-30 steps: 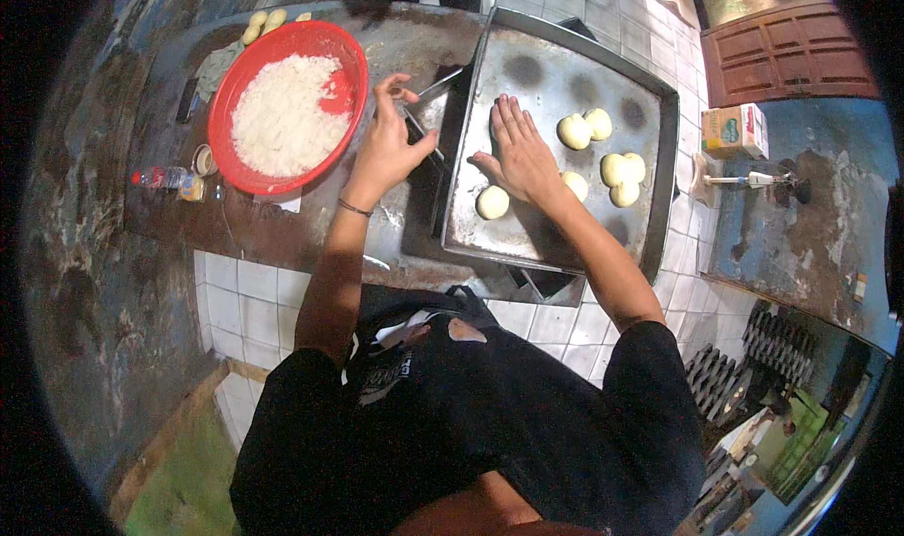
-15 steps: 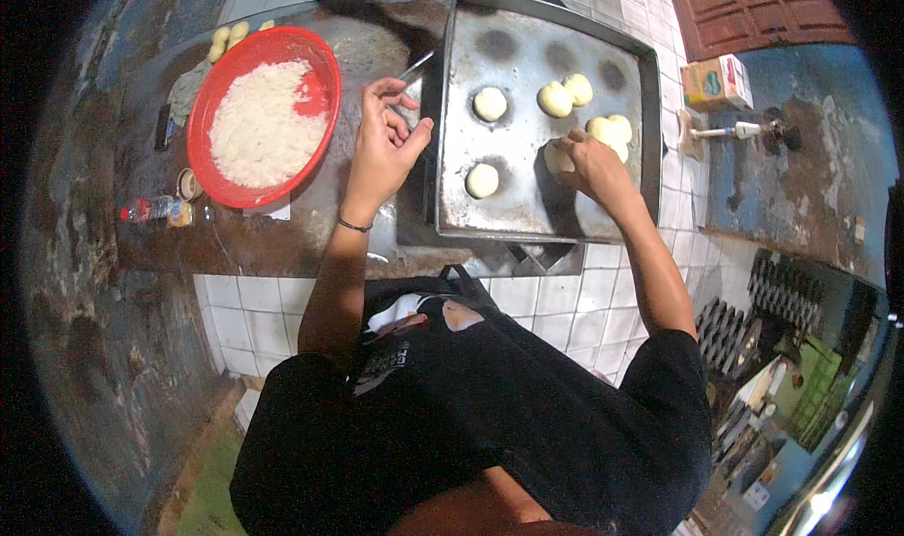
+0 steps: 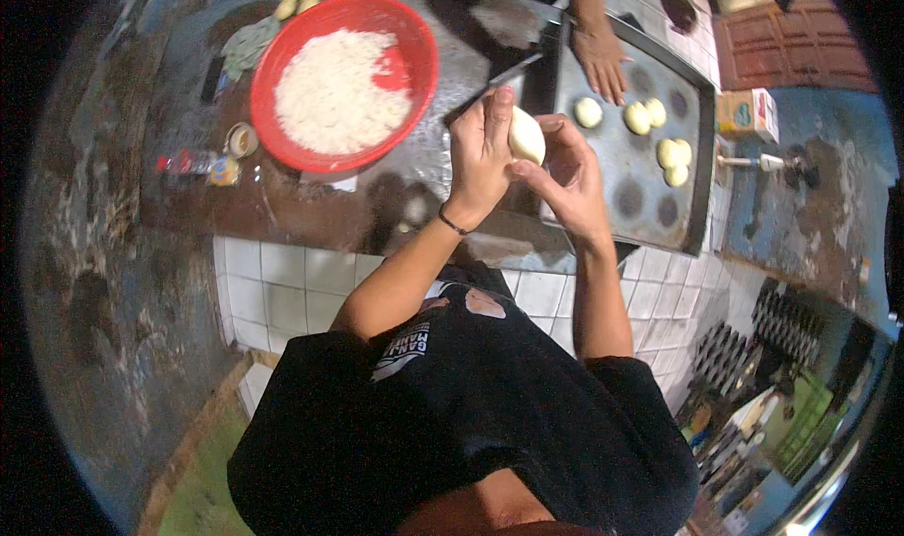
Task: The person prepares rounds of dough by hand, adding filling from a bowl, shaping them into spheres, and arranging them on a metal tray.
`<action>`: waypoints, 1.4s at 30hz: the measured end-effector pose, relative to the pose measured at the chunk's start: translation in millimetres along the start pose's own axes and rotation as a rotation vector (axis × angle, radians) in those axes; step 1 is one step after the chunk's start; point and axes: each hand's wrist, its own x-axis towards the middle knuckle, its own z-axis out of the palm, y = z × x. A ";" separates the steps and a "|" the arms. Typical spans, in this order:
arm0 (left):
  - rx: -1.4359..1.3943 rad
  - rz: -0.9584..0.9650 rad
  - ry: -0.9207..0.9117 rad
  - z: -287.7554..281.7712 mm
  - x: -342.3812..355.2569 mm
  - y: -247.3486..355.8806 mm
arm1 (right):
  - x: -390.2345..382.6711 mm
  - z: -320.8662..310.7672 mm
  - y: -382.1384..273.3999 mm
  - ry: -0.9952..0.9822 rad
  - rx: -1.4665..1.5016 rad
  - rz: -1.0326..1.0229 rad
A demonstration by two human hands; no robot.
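Observation:
A pale ball of dough (image 3: 526,137) is held up between my two hands, over the gap between the red basin and the baking tray. My left hand (image 3: 478,154) is closed on its left side, with the thumb pressed along it. From the right, the fingers and thumb of my right hand (image 3: 572,180) curl against the same dough. Several more dough balls (image 3: 638,119) sit on the metal baking tray (image 3: 650,218), some touching each other. My right hand and wrist hide part of the tray's near left corner.
A co-worker's hand (image 3: 599,57) reaches onto the tray from the far side. The red basin (image 3: 267,126) of white flour-like crumbs stands left. Beside it are a plastic bottle (image 3: 193,163), a cloth (image 3: 247,44) and more dough balls. A carton (image 3: 748,114) stands beyond the tray.
My right hand has lifted dough off the tray and brought it left to my left hand, which has closed on it. A co-worker's hand has come onto the tray. The view has shifted.

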 end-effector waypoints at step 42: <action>0.434 -0.344 0.267 -421.1 -30.8 -66.6 | 205.8 297.2 285.8 -0.559 -0.403 0.474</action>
